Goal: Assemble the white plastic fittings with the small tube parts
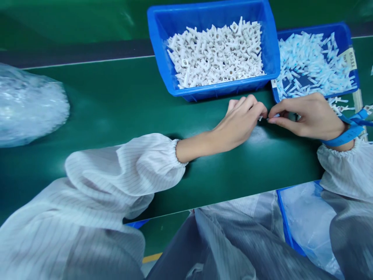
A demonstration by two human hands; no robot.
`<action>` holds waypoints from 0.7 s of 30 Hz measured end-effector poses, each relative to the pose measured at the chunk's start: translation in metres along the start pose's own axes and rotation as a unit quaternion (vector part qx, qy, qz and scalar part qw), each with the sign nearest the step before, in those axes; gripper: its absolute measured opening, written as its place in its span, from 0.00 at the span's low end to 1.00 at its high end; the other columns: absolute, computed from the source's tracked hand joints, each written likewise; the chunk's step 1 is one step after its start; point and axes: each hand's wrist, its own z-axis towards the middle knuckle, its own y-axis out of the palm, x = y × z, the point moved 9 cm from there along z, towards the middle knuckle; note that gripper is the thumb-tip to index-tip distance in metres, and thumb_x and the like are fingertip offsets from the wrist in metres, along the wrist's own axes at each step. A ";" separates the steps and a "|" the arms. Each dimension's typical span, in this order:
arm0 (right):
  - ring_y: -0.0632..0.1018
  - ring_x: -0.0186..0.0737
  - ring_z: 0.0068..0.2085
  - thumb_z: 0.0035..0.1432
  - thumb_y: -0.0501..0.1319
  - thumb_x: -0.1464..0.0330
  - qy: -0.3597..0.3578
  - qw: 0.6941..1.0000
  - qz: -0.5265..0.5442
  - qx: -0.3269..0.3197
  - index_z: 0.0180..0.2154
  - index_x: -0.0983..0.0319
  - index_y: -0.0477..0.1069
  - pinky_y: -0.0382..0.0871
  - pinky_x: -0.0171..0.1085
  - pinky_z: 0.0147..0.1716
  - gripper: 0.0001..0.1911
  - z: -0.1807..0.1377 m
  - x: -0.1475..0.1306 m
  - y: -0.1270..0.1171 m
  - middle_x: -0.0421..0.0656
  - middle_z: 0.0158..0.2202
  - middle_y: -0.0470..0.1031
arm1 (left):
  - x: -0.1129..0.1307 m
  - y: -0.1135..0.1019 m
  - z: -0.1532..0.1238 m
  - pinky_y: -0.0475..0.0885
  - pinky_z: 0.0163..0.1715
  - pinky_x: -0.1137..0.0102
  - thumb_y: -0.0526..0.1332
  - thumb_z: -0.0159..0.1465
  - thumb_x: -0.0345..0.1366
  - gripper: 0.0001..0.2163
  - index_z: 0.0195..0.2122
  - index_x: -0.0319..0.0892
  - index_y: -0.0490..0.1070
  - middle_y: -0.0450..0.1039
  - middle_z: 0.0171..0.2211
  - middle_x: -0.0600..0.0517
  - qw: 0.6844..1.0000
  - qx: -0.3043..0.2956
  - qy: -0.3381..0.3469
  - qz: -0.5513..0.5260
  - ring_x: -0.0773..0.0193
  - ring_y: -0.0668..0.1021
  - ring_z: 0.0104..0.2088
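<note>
Over the green tabletop (204, 171), my left hand (240, 122) is closed on a small white plastic fitting (260, 118), mostly hidden by the fingers. Close by on its right, my right hand (310, 116) pinches a small pale-blue plastic piece (276, 115) between thumb and forefinger. The fingertips of both hands almost meet; whether the two pieces touch I cannot make out. A deep blue bin (171, 87) of white branched fittings (218, 56) stands just beyond my left hand. Behind my right hand is a shallower blue tray (346, 35) with many pale-blue tipped pieces (309, 62).
At the far left lies a clear plastic bag (32, 109) filled with small whitish parts. Some loose white fittings (339, 103) lie beside my right wrist, which wears a blue strap (345, 136). Below the table edge, a blue crate (287, 225) holds clear plastic bagging.
</note>
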 end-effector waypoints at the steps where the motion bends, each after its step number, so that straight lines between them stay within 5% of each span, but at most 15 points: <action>1: 0.82 0.40 0.30 0.80 0.64 0.58 -0.008 1.000 -0.001 -0.001 0.46 0.51 0.83 0.74 0.39 0.37 0.09 -0.001 -0.002 0.001 0.36 0.34 0.85 | 0.002 0.001 0.001 0.69 0.61 0.52 0.45 0.82 0.26 0.19 0.57 0.44 0.76 0.77 0.57 0.41 1.000 -0.003 0.000 0.012 0.47 0.78 0.58; 11: 0.80 0.39 0.27 0.84 0.60 0.62 -0.092 0.993 -0.068 0.008 0.44 0.55 0.81 0.69 0.38 0.29 0.13 -0.006 -0.010 0.010 0.38 0.32 0.84 | 0.022 0.009 0.007 0.68 0.61 0.49 0.46 0.82 0.29 0.20 0.62 0.31 0.75 0.75 0.61 0.31 0.986 -0.099 0.011 0.131 0.37 0.77 0.62; 17: 0.87 0.39 0.31 0.85 0.59 0.63 -0.146 0.981 -0.123 0.043 0.46 0.56 0.80 0.77 0.35 0.33 0.13 -0.009 -0.021 -0.005 0.40 0.37 0.89 | 0.033 0.006 0.007 0.68 0.61 0.49 0.50 0.85 0.35 0.19 0.64 0.29 0.77 0.76 0.61 0.32 0.989 -0.068 0.067 0.111 0.38 0.78 0.62; 21: 0.81 0.38 0.22 0.84 0.60 0.52 -0.091 0.984 -0.143 0.062 0.45 0.51 0.84 0.80 0.38 0.29 0.18 -0.023 0.006 -0.019 0.39 0.38 0.90 | 0.040 0.008 0.005 0.69 0.61 0.53 0.59 0.85 0.39 0.19 0.67 0.31 0.77 0.75 0.66 0.31 0.985 -0.055 0.118 0.116 0.39 0.79 0.64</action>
